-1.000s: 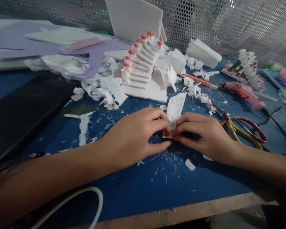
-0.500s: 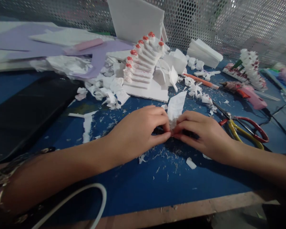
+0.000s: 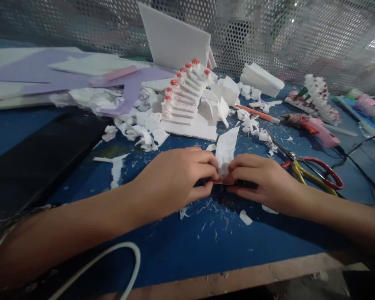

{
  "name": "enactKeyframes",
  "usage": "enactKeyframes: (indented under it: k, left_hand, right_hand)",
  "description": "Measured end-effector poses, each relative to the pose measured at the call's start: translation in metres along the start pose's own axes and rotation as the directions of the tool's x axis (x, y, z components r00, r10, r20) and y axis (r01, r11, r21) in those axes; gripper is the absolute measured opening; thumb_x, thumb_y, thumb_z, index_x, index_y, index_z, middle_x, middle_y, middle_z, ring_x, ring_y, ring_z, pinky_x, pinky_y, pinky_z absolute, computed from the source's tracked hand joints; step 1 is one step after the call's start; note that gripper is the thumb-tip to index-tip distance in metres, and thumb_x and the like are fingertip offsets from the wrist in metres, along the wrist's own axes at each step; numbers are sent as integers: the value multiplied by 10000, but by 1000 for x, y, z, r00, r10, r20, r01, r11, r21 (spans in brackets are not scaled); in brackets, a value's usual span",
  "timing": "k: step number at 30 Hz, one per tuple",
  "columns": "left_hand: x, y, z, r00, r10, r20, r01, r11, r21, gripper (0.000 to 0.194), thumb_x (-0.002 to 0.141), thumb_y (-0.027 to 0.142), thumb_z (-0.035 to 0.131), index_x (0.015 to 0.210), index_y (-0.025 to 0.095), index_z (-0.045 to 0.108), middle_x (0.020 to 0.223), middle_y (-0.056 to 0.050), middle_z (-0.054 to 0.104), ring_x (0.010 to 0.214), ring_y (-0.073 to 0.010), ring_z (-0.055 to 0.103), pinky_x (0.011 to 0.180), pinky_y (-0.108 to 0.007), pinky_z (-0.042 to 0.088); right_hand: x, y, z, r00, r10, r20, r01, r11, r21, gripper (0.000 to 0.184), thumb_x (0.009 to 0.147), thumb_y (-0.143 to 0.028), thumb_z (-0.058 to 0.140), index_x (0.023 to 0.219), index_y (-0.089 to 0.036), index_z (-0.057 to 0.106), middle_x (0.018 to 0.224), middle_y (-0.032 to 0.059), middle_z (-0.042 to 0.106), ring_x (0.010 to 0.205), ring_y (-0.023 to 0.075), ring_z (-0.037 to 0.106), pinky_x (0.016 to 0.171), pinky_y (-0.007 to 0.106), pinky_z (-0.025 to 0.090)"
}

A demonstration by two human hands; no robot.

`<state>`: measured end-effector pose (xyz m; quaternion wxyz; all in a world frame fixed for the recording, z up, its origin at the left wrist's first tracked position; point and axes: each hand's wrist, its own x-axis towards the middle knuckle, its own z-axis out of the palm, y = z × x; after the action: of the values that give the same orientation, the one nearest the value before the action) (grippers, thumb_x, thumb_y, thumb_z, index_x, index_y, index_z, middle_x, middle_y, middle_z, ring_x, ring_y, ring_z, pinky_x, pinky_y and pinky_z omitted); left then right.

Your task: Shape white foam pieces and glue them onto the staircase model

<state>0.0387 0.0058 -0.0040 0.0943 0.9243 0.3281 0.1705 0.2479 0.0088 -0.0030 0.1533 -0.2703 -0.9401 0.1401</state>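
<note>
A narrow strip of white paper stands up between my two hands, its lower end at my fingertips. My left hand is closed, pinching the strip's bottom edge from the left. From the right, my right hand grips the same lower edge, fingers bent. The exact fold at the fingertips is partly hidden. Just behind the strip is a small white model staircase with red-topped posts along its sides. Scissors with red and yellow handles lie beside my right hand.
Crumpled paper scraps litter the blue table. A black flat device lies at left, purple sheets behind it. A pink glue gun, an orange pen and a white flowered model sit at right. A white cable curves in front.
My fingers have shifted slightly at the strip's lower edge, my left thumb drawing back from the pinch point. The whole view has tilted a little, so the scene sits lower.
</note>
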Motion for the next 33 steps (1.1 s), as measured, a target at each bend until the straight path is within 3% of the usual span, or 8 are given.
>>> enactKeyframes:
  k: [3, 7, 14, 18, 24, 28, 33]
  left_hand:
    - [1, -1, -1, 1000, 26, 0, -26, 1000, 8, 150, 786, 268, 511, 815, 204, 643, 929, -14, 638, 805, -168, 573, 709, -292, 410]
    - [6, 1, -1, 1000, 14, 14, -14, 999, 47, 214, 742, 404, 591, 794, 199, 626, 895, -9, 635, 804, -187, 572, 728, -332, 372]
    - [10, 5, -2, 1000, 3, -24, -1, 994, 107, 165, 797, 323, 547, 746, 180, 612, 850, -17, 614, 785, -181, 541, 716, -333, 341]
    - [15, 3, -8, 994, -60, -86, 55, 997, -54, 173, 817, 274, 522, 718, 158, 602, 737, -7, 597, 696, -132, 543, 659, -272, 359]
    - [21, 1, -28, 932, -335, -137, 251, 871, -421, 194, 784, 335, 550, 688, 173, 595, 637, 28, 583, 614, -98, 529, 571, -186, 385]
    - [27, -2, -36, 921, -378, -97, 250, 762, -598, 194, 789, 354, 536, 749, 184, 621, 695, 13, 621, 674, -111, 559, 621, -188, 414]
    - [33, -2, -42, 910, -407, -80, 227, 649, -727, 182, 764, 358, 567, 758, 186, 627, 712, 6, 608, 681, -114, 545, 628, -200, 412]
  right_hand:
    - [0, 0, -3, 1000, 1, 22, -1, 1000, 3, 142, 833, -199, 488, 862, -144, 615, 857, 50, 575, 792, 117, 542, 699, 236, 444]
    - [-1, -2, -2, 997, -53, 51, 62, 980, -189, 207, 867, -161, 395, 841, -128, 598, 845, 62, 584, 764, 126, 541, 676, 250, 457]
    - [4, 1, -1, 993, -97, 67, 114, 930, -350, 143, 852, -129, 403, 864, -115, 545, 835, 65, 554, 769, 142, 495, 651, 258, 446]
    - [18, 0, -15, 993, -112, 36, 118, 924, -363, 137, 838, -84, 396, 835, -104, 532, 814, 69, 547, 770, 146, 471, 659, 268, 427]
    - [34, -3, -39, 977, -46, -206, 18, 991, -136, 179, 848, -242, 461, 992, -137, 478, 793, 22, 565, 710, 94, 496, 607, 205, 409]
    - [40, -4, -48, 959, 25, -282, -22, 1000, 12, 181, 830, -185, 489, 1009, -157, 486, 763, -19, 566, 666, 38, 510, 587, 143, 394]
    - [43, -4, -52, 909, -25, -416, 47, 998, 43, 135, 811, -143, 516, 945, -162, 508, 833, -24, 577, 670, 20, 502, 606, 132, 399]
